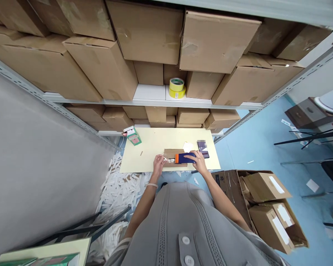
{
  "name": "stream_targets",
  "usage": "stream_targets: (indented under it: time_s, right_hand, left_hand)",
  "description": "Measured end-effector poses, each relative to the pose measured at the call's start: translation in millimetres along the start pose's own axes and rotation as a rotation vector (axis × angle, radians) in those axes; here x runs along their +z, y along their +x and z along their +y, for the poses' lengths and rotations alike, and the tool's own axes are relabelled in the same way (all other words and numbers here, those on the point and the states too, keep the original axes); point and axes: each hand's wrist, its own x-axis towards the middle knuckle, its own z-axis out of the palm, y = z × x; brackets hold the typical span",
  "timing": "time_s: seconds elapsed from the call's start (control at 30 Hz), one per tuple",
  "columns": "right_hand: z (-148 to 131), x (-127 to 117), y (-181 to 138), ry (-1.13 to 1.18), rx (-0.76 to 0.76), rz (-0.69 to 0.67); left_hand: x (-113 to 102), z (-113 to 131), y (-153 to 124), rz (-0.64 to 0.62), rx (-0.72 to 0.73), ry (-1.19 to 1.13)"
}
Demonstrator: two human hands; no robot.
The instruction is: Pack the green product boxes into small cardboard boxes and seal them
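A small flat cardboard box lies near the front edge of a pale yellow table. My right hand is closed around a blue tool with an orange band, held across the box. Its shiny silver end points left toward my left hand, whose fingers pinch that silver end at the box's left side. A white slip of paper and a dark purple packet lie just behind my right hand.
A green and white packet sits at the table's back left. Metal shelves behind hold many brown cartons and yellow tape rolls. An open carton with smaller boxes stands at my right. White scraps litter the floor at left.
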Motion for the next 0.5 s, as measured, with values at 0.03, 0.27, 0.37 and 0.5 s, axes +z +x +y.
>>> stream_targets:
  time_s: [0.03, 0.27, 0.37, 0.5]
  right_hand:
    - [0.1, 0.7, 1.3, -0.003, -0.002, -0.004]
    - [-1.8, 6.8, 6.8, -0.054, 0.012, -0.031]
    - [-3.5, 10.8, 7.9, -0.084, 0.037, -0.013]
    - [-6.5, 15.7, 9.7, -0.111, 0.046, 0.013]
  left_hand:
    - [0.4, -1.8, 0.0, 0.034, 0.008, 0.020]
    - [0.9, -8.6, 8.3, 0.124, 0.053, 0.057]
    - [-3.0, -9.3, 14.9, 0.152, 0.050, 0.086]
    - [-9.0, -13.9, 22.3, 0.210, -0.004, 0.112]
